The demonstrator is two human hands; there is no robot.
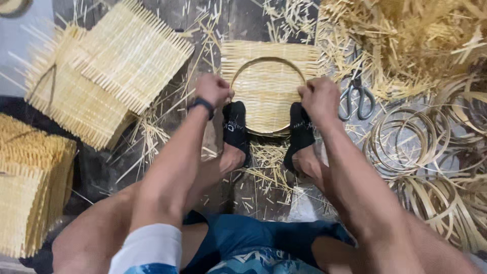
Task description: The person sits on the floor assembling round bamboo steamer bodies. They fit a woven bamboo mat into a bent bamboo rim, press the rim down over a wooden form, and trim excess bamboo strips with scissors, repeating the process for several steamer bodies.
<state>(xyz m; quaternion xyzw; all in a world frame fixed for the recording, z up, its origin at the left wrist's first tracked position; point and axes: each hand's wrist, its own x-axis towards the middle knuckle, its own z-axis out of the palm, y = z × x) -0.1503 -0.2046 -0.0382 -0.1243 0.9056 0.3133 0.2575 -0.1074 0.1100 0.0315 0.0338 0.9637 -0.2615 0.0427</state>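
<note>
— Right now, both your hands are closed on the bamboo hoop [268, 61]: your left hand [214, 90] pinches its left edge, your right hand [319, 96] grips its right edge. The hoop sits on the woven mat [269, 101] on the floor, between your two feet in black socks [235, 127].

— So what could slip?

— The hoop, I'd judge. It is thin and springy; if one fist loosens while the other presses, it may pop off the mat and skew.

— And the mat itself?

— Your toes touch its near edge. If a foot lifts, the mat could slide under the hoop and the circle would end up off-centre. The mat's far strip ends stick out past the hoop, so hard pressing could crack or fray them.

— Anything nearby to mind?

— The scissors [357, 96] lie just beside your right hand, among loose straw [406, 40]. A sideways jerk could bring your knuckles onto them. The spare hoops [401, 142] farther right are well apart.
</note>
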